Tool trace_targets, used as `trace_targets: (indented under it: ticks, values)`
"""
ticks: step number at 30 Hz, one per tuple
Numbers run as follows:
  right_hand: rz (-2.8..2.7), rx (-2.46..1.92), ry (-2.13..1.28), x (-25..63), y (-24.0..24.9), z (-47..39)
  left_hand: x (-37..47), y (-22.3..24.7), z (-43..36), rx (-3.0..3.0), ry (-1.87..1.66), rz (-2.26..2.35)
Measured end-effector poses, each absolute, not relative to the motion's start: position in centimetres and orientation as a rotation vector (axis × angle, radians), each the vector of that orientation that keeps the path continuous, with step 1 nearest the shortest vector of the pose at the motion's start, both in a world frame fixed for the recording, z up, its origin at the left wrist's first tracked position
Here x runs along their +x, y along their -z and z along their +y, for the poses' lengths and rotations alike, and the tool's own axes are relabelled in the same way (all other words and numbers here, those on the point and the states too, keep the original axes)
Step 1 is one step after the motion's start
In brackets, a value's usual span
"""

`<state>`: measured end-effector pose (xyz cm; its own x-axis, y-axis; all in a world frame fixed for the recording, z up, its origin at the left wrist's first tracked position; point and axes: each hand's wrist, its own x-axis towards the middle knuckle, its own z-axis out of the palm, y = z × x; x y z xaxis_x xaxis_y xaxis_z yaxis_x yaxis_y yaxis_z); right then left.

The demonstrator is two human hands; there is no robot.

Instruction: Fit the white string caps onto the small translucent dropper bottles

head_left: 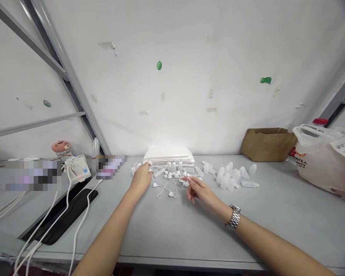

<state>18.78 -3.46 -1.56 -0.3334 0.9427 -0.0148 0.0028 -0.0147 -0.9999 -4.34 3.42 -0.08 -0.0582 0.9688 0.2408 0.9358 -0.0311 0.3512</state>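
Your left hand (142,178) is at the left end of the spread of small parts, palm down, fingers loosely bent and reaching forward. Its fingertips are beside a few white pieces (134,168) just to its left; whether it grips any, I cannot tell.

Your right hand (197,189) is at the right side of the spread, fingers part-curled, forefinger pointing left over the parts. Contact at its fingertips is too small to read, so I cannot tell whether it has hold of anything.

Between your hands: white caps (172,174) in a loose cluster, with thin looped pieces (175,186) nearer you. Behind the caps, a short row of bottles (174,166) stands upright, in front of the white stack (169,155).

Right of your right hand, well away from your left: a group of clear bottles (228,177), crowded together, some upright. One loose bottle (250,184) lies on its side at the group's near right edge.

Your right wrist carries a metal watch (234,217). Farther right on the table (172,234): a brown box (267,145) against the wall, then a plastic bag (323,161).
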Motion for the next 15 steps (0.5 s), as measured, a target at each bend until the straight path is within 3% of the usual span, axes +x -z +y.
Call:
trace_targets:
  ticks: [5, 11, 15]
  values:
    - [-1.571, -1.085, -1.307, 19.5, 0.9, -2.9, -4.4, -0.3, 3.1, 2.114, -0.549, 2.178]
    - [-1.782, -1.610, -0.339, 21.7, 1.2, -0.9, -3.9, -1.9, 1.6, 2.124, -0.576, 2.403]
    - [-1.965, -1.798, 0.067, 22.3, 2.4, 0.1, -3.3, -2.3, 1.2, 2.322, -0.810, 2.348]
